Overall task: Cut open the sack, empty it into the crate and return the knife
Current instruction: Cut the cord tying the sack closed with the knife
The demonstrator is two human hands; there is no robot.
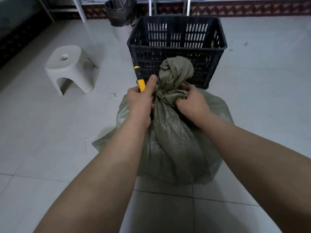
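- The sack [170, 140] stands upright on the floor [50, 148] directly in front of the person, its long axis running from the floor up to a tied neck [170, 84], with a loose tuft of cloth bunched above the tie.
- Both hands meet at that neck. The left hand [140, 103] is closed around a yellow-handled knife [140, 79], thumb pressed along the handle, on the neck's left side; the handle points up and away (the blade is hidden behind the hand and cloth, so I cannot tell whether it touches the sack).
- The right hand [191, 100] is clamped on a fold of cloth just below the tie, on the right side, seemingly pulling it taut.
- The cut likely turns on this: the knife is just beside the neck, and the right-hand fingers lie close on the other side, so a slip across the cloth could reach them.
- The crate [176, 46], black and slotted, sits just behind the sack, and looks empty; tipping the sack forward would carry it there.
- The floor is pale tile. A white stool [69, 68] stands well to the left, and a lined bin [121, 15] sits near the back wall, left of the crate.
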